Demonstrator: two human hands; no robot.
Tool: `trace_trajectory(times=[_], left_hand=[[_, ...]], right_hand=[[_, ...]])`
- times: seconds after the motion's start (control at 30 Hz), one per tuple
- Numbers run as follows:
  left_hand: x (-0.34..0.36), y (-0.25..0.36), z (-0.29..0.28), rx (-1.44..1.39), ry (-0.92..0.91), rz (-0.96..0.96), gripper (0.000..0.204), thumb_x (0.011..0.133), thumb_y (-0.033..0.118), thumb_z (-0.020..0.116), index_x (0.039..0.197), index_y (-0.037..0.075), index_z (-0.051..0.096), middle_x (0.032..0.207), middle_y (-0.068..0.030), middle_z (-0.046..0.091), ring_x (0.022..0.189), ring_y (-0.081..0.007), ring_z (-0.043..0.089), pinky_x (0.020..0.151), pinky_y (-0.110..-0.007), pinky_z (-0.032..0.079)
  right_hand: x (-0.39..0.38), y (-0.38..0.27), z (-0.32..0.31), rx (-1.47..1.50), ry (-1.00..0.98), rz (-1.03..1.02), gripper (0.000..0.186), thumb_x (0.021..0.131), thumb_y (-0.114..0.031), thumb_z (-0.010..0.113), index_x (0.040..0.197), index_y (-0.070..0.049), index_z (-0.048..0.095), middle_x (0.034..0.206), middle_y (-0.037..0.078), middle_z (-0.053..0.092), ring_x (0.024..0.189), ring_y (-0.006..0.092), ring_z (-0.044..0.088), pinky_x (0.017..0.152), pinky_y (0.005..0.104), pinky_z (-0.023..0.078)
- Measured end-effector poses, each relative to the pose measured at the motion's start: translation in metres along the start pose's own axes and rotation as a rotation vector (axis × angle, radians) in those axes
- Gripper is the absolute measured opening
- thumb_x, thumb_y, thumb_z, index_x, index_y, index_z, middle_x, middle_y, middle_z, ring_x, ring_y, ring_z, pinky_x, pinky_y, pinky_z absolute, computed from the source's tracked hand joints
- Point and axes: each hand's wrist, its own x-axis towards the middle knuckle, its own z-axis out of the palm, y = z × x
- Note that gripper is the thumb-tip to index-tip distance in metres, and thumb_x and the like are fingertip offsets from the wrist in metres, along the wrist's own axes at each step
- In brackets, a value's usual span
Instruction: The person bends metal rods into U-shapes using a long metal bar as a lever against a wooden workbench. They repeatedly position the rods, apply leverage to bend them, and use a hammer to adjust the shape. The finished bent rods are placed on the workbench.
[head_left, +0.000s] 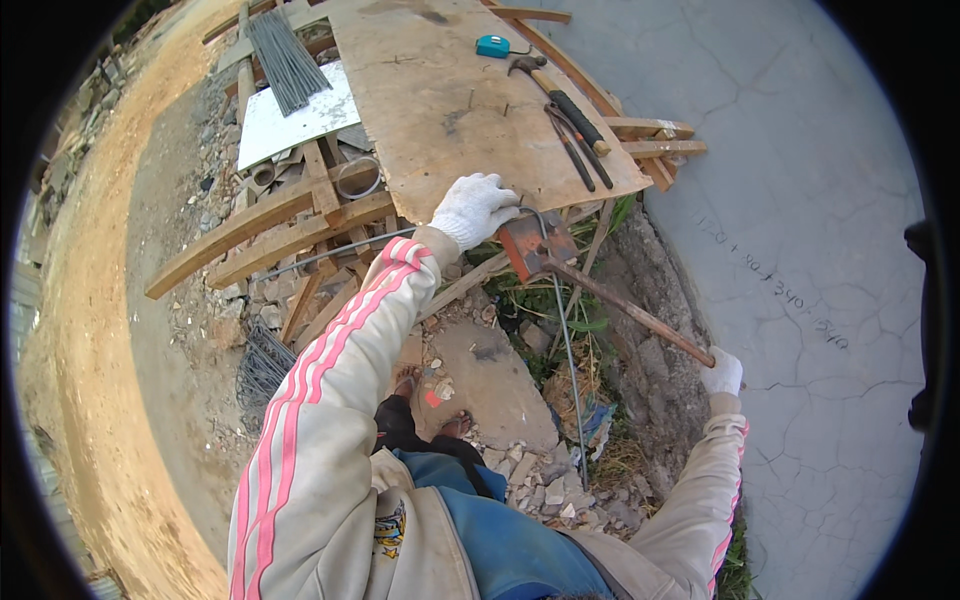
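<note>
My left hand (475, 210), in a white glove, is closed around a thin steel rod at the near edge of a plywood board (420, 130). The steel rod (566, 335) comes in from the left, bends beside my fingers and runs down toward the rubble. A rusty bar (640, 315) is gripped at its far right end by my right hand (722, 372), also white-gloved. The bar's other end meets a worn reddish-brown block (522, 250) at the rod's bend; how they join is hard to make out.
On the board lie a claw hammer (560, 100), pincers (575, 145) and a teal tape measure (492, 46); a few nails stick up. A bundle of grey rods (287, 65) rests at the back left. Timber beams (300, 230), rubble (550, 490) and a cracked concrete surface (790, 250) surround me.
</note>
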Motion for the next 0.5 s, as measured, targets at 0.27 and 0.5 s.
trace_trajectory(times=[0.27, 0.5], left_hand=[[0.002, -0.004, 0.002, 0.005, -0.010, 0.008, 0.024, 0.096, 0.035, 0.071, 0.105, 0.014, 0.080, 0.099, -0.0136, 0.067, 0.101, -0.0372, 0.066, 0.089, -0.048, 0.053], [0.002, -0.008, 0.005, -0.017, 0.015, 0.028, 0.023, 0.095, 0.032, 0.073, 0.105, 0.014, 0.080, 0.097, -0.0136, 0.067, 0.100, -0.0370, 0.066, 0.089, -0.048, 0.053]], right_hand=[[-0.022, -0.009, 0.000, -0.004, 0.007, 0.050, 0.036, 0.097, -0.043, 0.070, 0.081, -0.010, 0.067, 0.078, 0.022, 0.068, 0.083, 0.0488, 0.067, 0.070, 0.0561, 0.051], [-0.052, -0.022, -0.014, -0.002, 0.046, 0.117, 0.016, 0.087, -0.027, 0.074, 0.087, -0.011, 0.071, 0.083, 0.022, 0.070, 0.084, 0.0474, 0.068, 0.072, 0.0570, 0.052]])
